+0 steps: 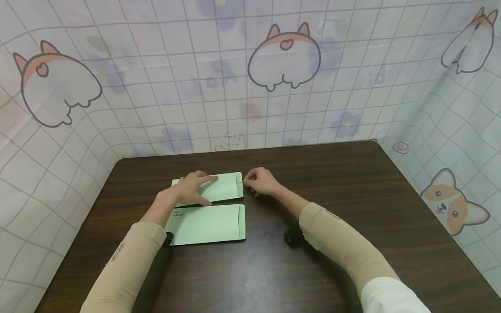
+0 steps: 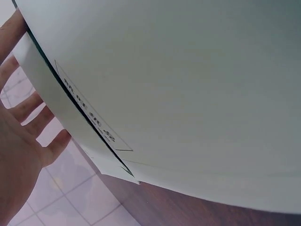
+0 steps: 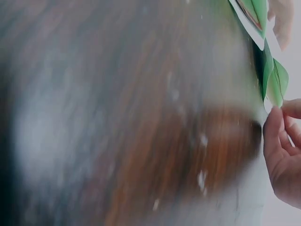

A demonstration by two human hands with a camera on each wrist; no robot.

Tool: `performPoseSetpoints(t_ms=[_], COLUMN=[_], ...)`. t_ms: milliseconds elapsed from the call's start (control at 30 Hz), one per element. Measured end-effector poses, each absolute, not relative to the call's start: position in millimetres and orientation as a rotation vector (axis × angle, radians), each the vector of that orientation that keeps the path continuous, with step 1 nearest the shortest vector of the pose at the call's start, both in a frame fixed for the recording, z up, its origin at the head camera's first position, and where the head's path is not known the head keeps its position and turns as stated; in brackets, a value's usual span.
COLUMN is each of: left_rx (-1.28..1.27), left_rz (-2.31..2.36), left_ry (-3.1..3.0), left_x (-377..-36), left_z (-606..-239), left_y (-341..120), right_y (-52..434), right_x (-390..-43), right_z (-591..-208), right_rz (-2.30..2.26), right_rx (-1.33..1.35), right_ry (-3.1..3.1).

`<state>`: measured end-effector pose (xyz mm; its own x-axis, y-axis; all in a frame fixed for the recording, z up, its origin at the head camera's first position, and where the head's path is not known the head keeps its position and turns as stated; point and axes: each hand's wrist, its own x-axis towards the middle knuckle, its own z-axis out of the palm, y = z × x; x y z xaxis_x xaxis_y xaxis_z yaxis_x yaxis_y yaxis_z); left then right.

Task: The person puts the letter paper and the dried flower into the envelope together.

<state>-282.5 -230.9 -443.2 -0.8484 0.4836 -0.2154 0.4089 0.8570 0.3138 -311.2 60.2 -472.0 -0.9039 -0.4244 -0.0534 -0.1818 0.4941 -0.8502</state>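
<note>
backdrop: checked cloth with cartoon corgi prints (image 1: pixel 283 56), hangs on three sides round the table, close behind its far edge and along both side edges
table: dark wood table (image 1: pixel 352 204), far corners rounded; wide bare stretch on the right half and along the near edge, narrower strip on the left beside the cloth
near envelope: pale green near envelope (image 1: pixel 209 224), flat, long axis left-right, flap end to the right, printed box at its left end; left forearm crosses its left corner; fills most of the left wrist view (image 2: pixel 188 84)
far envelope: same green far envelope (image 1: pixel 223 188), just behind the near one, thin gap of table between them, parallel, long axis left-right, flap end pointing right; sits left of table centre, well clear of every table edge
left hand: left hand (image 1: pixel 193 188) lies flat on the far envelope's left half, fingers straight, pressing it down, not curled round anything
right hand: right hand (image 1: pixel 261 181) at the far envelope's right end, fingers curled, fingertips pinching the flap edge; wrist view shows thumb and fingertips (image 3: pixel 273 127) meeting the green edge, very blurred
sleeves: tan sleeves (image 1: pixel 336 237) on both forearms
</note>
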Motion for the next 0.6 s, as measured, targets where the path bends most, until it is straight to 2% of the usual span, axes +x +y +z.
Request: performPoseSetpoints(t_ms=[600], left_rx=[0.670], left_rz=[0.368], left_ry=[2.750], left_x=[-283.7], left_z=[-443.6], left_y=[-231.3], right_y=[37.1], right_x=[-305.7], right_z=[-472.0], right_rz=[-1.372], right_rx=[-0.401], right_ry=[2.505])
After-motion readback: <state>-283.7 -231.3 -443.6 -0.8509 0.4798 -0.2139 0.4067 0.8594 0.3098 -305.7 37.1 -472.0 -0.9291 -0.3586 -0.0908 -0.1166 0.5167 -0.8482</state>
